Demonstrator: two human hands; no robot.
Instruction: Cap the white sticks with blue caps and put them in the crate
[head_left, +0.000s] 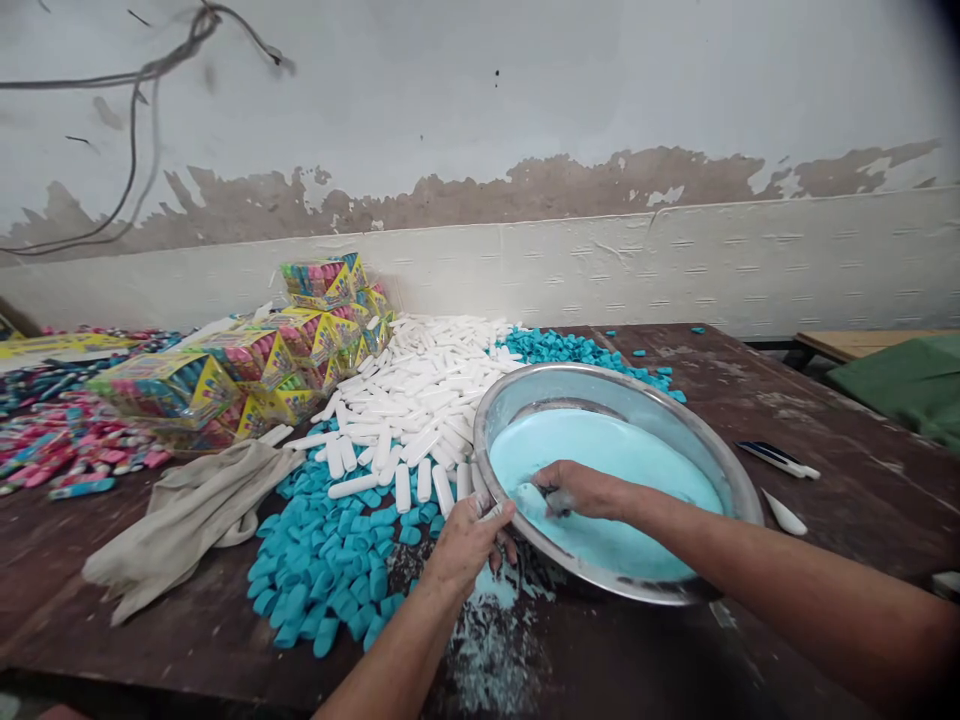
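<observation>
A wide metal basin [727,450] holds smooth pale blue powder [615,450]. My right hand [577,490] is down in the powder near the basin's left side, its fingers curled round a small piece coated in pale blue. At the outside of the basin's left rim is my left hand [476,535], its thumb and fingers pinched on something I cannot make out. White tubes [412,400] lie heaped left of and behind the basin. Teal caps [330,550] are piled beside my left forearm, and more teal caps [562,348] lie behind the basin.
A beige cloth [195,510] and stacked clear packs of coloured markers [262,360] stand left, with loose pink markers [67,440] farther out. Right of the basin lie a blue-and-white tool [776,458] and a white pointed piece [785,513]. Powder [495,640] is spilled near the front edge.
</observation>
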